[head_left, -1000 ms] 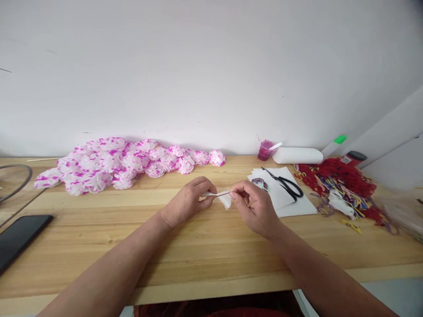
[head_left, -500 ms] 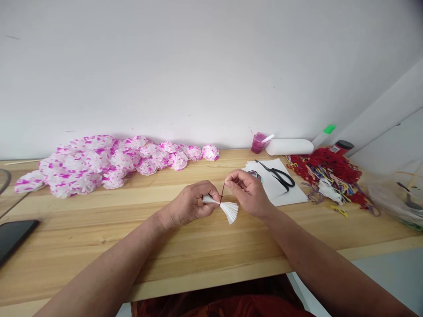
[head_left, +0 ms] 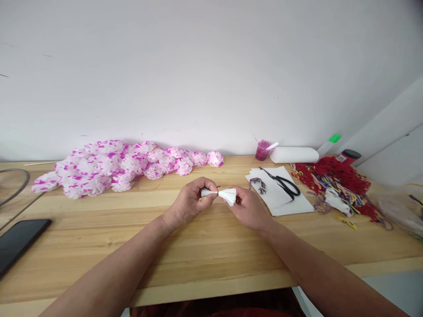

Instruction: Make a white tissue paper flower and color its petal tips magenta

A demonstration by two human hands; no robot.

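Note:
A pleated white paper fan (head_left: 228,195), bound at its middle with dark red yarn (head_left: 217,193), is held above the table between my hands. My left hand (head_left: 193,200) is closed, thumb and index finger pinching the paper just left of the binding. At the fanned right end, my right hand (head_left: 247,206) is closed with its fingers on the pleats; some of those fingertips are hidden behind the paper. Black scissors (head_left: 282,182) rest on a stack of white paper (head_left: 294,209) right of my right hand, beside a small bundle of coloured yarn (head_left: 262,185).
Pink-spotted white paper flowers (head_left: 95,171) are heaped along the wall at left. A cup of pink liquid (head_left: 262,151), a white roll (head_left: 294,154) and a pile of red and mixed yarn (head_left: 340,180) stand at right. A black phone (head_left: 23,242) lies at left.
My right hand has let go of the upright yarn end and moved down onto the fanned end of the paper. The view has shifted slightly.

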